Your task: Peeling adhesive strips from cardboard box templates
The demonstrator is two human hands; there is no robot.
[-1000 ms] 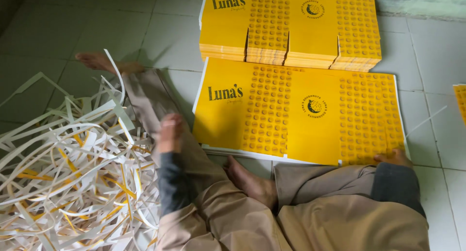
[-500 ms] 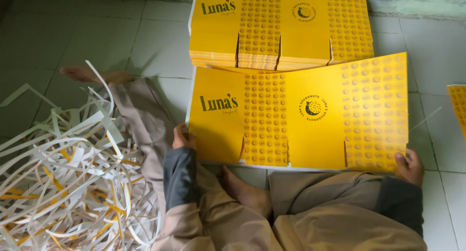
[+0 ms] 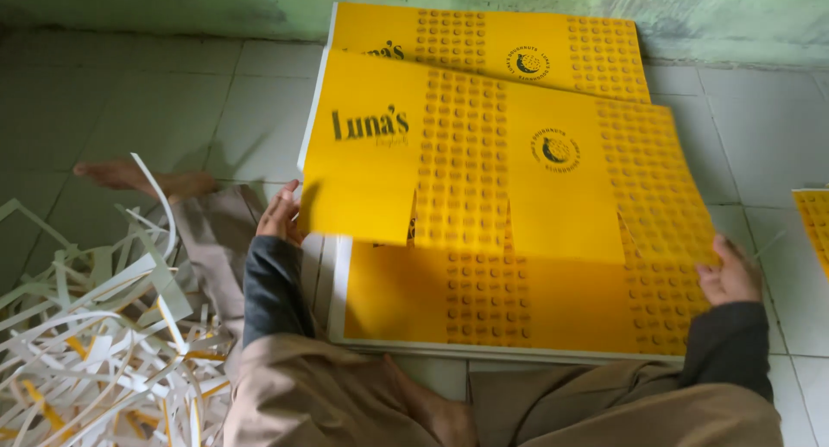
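Mid-lift, I judge: my left hand [image 3: 281, 214] and right hand [image 3: 730, 274] each pinch an edge of the top yellow printed sheet [image 3: 484, 166], raised over the near stack [image 3: 484, 313] on the floor; next needs level carrying.

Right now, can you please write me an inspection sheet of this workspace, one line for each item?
Surface: pale tiled floor, grout lines visible.
Job's things: yellow sheet lifted and tilted, held at both lower corners; under it a flat stack of like sheets with white edges; a second stack by the wall.
Clutter: heap of white and yellow strips on the person's left; another yellow sheet's edge far right.
Grippers: left hand grips the sheet's left corner; right hand grips its right corner.
Cables: nothing seen.
Surroundings: worn green wall; person sits on the floor, bare foot out.
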